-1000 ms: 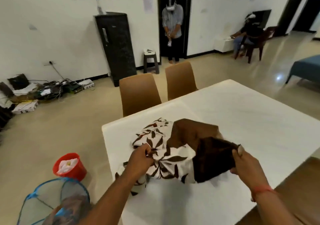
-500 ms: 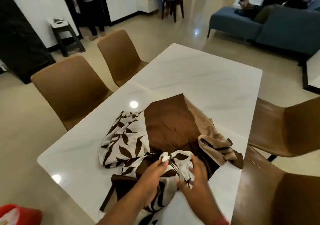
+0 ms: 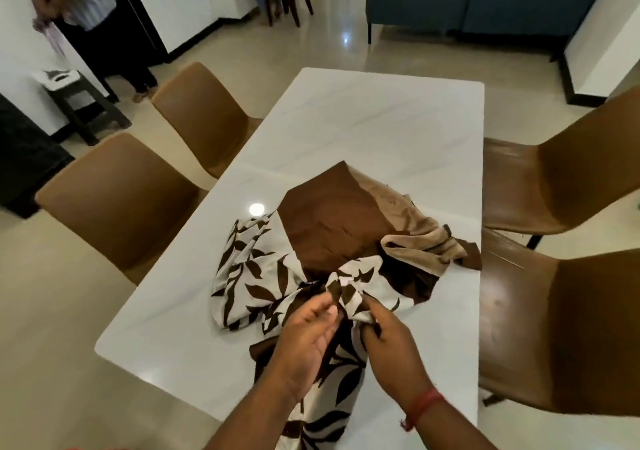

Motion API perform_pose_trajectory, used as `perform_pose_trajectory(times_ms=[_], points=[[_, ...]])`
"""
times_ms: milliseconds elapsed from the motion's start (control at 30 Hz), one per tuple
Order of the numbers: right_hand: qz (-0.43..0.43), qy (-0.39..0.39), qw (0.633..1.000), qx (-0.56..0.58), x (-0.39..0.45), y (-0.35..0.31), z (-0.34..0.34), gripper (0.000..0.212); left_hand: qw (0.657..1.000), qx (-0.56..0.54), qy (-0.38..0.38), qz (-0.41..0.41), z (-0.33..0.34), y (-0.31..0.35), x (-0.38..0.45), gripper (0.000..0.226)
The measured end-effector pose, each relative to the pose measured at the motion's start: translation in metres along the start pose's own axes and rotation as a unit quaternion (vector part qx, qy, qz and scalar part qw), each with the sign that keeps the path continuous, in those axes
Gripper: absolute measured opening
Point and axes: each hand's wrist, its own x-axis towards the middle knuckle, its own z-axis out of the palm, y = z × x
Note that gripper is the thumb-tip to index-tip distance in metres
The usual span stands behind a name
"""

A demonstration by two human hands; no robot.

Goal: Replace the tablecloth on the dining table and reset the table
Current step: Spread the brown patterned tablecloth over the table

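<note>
A person's left hand (image 3: 306, 337) and right hand (image 3: 388, 340) pinch a bunched fold of the leaf-print tablecloth (image 3: 277, 283) on the white dining table (image 3: 374, 130). Both sets of fingertips are partly buried in fabric (the cloth's near end runs out of frame). Crumpled, it stretches from the near edge toward the table's middle.

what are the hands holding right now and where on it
Both hold the bunched tablecloth on the table. The right hand pinches a leaf-print fold near its middle; the left hand grips the fabric beside it.
</note>
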Motion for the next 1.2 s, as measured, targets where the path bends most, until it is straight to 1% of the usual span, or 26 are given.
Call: perform_pose_trajectory(times_ms=[67, 133, 200, 267, 300, 433, 467, 567, 633, 700, 767, 800, 867, 967, 1033, 1100, 1200], points=[[0.009, 0.001, 1.0, 0.025, -0.001, -0.013, 0.011, 0.049, 0.996, 0.087, 0.008, 0.026, -0.014, 0.011, -0.002, 0.042], [0.013, 0.018, 0.999, 0.043, 0.005, -0.024, 0.025, 0.044, 0.977, 0.205, -0.012, 0.056, -0.03, 0.024, 0.0, 0.047], [0.02, 0.039, 0.996, 0.076, 0.013, -0.04, 0.041, 0.044, 0.941, 0.324, -0.058, 0.085, -0.044, 0.037, 0.006, 0.055], [0.024, 0.076, 0.99, 0.112, 0.024, -0.056, 0.061, 0.043, 0.894, 0.427, -0.089, 0.106, -0.062, 0.051, 0.017, 0.063], [0.03, 0.093, 0.987, 0.125, 0.028, -0.062, 0.068, 0.043, 0.876, 0.457, -0.092, 0.12, -0.068, 0.058, 0.023, 0.061], [0.051, 0.168, 0.972, 0.155, 0.044, -0.084, 0.094, 0.042, 0.826, 0.526, -0.097, 0.177, -0.096, 0.091, 0.05, 0.025], [0.056, 0.191, 0.968, 0.153, 0.047, -0.088, 0.099, 0.042, 0.824, 0.526, -0.098, 0.187, -0.102, 0.098, 0.056, 0.019], [0.07, 0.249, 0.956, 0.142, 0.047, -0.099, 0.105, 0.042, 0.845, 0.48, -0.096, 0.216, -0.108, 0.116, 0.058, 0.005], [0.071, 0.272, 0.952, 0.122, 0.039, -0.109, 0.109, 0.046, 0.856, 0.455, -0.102, 0.223, -0.109, 0.128, 0.052, 0.007], [0.065, 0.263, 0.958, 0.089, 0.029, -0.115, 0.11, 0.061, 0.868, 0.428, -0.107, 0.227, -0.107, 0.139, 0.049, 0.009], [0.065, 0.223, 0.972, 0.038, 0.019, -0.119, 0.104, 0.077, 0.881, 0.4, -0.105, 0.228, -0.1, 0.148, 0.044, 0.011], [0.063, 0.199, 0.978, 0.005, 0.016, -0.122, 0.1, 0.078, 0.887, 0.389, -0.101, 0.227, -0.097, 0.152, 0.042, 0.011], [0.058, 0.183, 0.981, -0.034, 0.011, -0.124, 0.09, 0.069, 0.893, 0.373, -0.101, 0.232, -0.093, 0.159, 0.038, 0.013], [0.05, 0.247, 0.967, -0.032, 0.004, -0.13, 0.072, 0.054, 0.898, 0.358, -0.093, 0.239, -0.088, 0.174, 0.028, 0.013], [0.047, 0.272, 0.961, -0.007, 0.0, -0.131, 0.062, 0.047, 0.894, 0.364, -0.079, 0.248, -0.084, 0.181, 0.025, 0.014], [0.034, 0.273, 0.961, 0.003, -0.002, -0.134, 0.054, 0.047, 0.889, 0.371, -0.076, 0.257, -0.078, 0.185, 0.022, 0.017], [0.004, 0.256, 0.966, 0.037, -0.002, -0.145, 0.051, 0.049, 0.882, 0.379, -0.073, 0.271, -0.067, 0.187, 0.018, 0.03]])
